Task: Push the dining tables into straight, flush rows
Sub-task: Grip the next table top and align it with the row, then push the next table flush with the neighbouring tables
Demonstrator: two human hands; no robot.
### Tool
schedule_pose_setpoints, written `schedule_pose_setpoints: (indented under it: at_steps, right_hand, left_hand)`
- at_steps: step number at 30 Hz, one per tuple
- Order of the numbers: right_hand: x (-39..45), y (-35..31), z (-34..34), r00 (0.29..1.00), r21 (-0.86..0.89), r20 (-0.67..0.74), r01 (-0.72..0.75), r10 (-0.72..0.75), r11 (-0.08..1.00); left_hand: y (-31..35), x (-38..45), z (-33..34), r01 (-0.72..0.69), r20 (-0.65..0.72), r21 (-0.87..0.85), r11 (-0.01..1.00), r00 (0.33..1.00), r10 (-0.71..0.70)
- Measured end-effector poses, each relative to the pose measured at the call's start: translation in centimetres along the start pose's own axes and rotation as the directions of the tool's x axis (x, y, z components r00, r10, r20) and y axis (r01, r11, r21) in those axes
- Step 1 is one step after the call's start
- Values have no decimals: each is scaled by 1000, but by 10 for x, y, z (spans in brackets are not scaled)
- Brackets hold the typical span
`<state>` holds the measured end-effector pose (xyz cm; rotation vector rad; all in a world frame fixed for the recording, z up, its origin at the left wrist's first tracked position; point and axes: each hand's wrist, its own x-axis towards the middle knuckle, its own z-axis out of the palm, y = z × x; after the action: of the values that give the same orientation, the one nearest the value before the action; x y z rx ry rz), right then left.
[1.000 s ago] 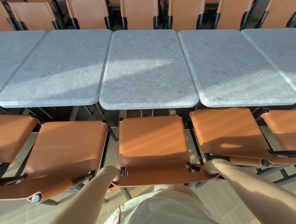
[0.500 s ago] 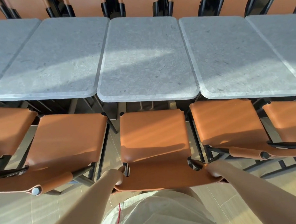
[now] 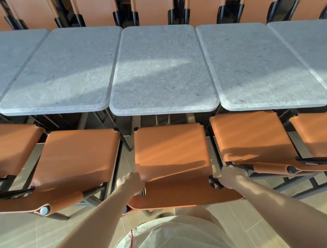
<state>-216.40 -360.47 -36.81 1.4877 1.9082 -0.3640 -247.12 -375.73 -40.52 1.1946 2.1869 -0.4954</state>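
Note:
A row of grey stone-topped dining tables runs left to right. The middle table point(image 3: 161, 70) lies straight ahead, its near edge a little closer to me than that of the left table point(image 3: 61, 72) and about level with the right table point(image 3: 260, 67). In front of it stands an orange leather chair point(image 3: 171, 146) with a black frame. My left hand point(image 3: 130, 183) is shut on the left end of its backrest. On the right end, at the black frame, my right hand point(image 3: 230, 177) is shut.
Matching orange chairs stand on both sides, the left chair point(image 3: 75, 157) and the right chair point(image 3: 252, 136), close to mine. More orange chairs point(image 3: 153, 8) line the tables' far side. Wood-look floor point(image 3: 23, 239) lies under me.
The chair has slid forward toward the middle table, both hands still gripping its backrest. My view has shifted slightly with it.

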Motion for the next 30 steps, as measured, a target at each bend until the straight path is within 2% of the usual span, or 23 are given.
schedule_pose_setpoints:
  at_steps: [2,4,6,8,10,12,13,19,21,27,30]
  right_hand:
    - [2,-17,-12,993,58,-89,86,-81,995]
    - [-2,-36,-25,979,142,-135,174,-155,974]
    - [-10,-51,-33,957,321,-230,244,-174,915]
    - [-30,-60,-43,942,561,-297,303,-154,770]
    - [-52,-61,-52,934,774,-327,353,-147,525]
    - [-76,-58,-57,923,885,-365,385,-125,262]
    - [-87,-56,-60,917,901,-380,396,-118,175]
    - [-121,-41,-91,862,869,-495,488,-109,-84]
    - [-126,-37,-103,842,849,-527,516,-115,-113]
    - [-158,-23,-106,794,820,-573,551,-202,-156]
    - [-172,-20,-107,761,808,-586,577,-278,-121]
  left_hand:
    - [9,-10,-26,-72,-187,-172,982,982,39]
    - [15,-17,-44,-162,-300,-320,933,952,63]
    - [19,-24,-55,-255,-390,-512,820,920,42]
    - [25,-35,-63,-349,-463,-679,646,887,-7]
    - [29,-49,-66,-422,-508,-753,505,861,-38]
    - [34,-64,-68,-469,-537,-774,425,842,-49]
    - [36,-71,-69,-485,-541,-790,376,839,-54]
    - [54,-122,-96,-520,-514,-851,-72,853,-85]
    - [58,-141,-105,-533,-524,-834,-140,846,-100]
    - [68,-191,-120,-596,-577,-788,-153,802,-152]
    - [78,-212,-122,-632,-614,-757,-167,775,-149]
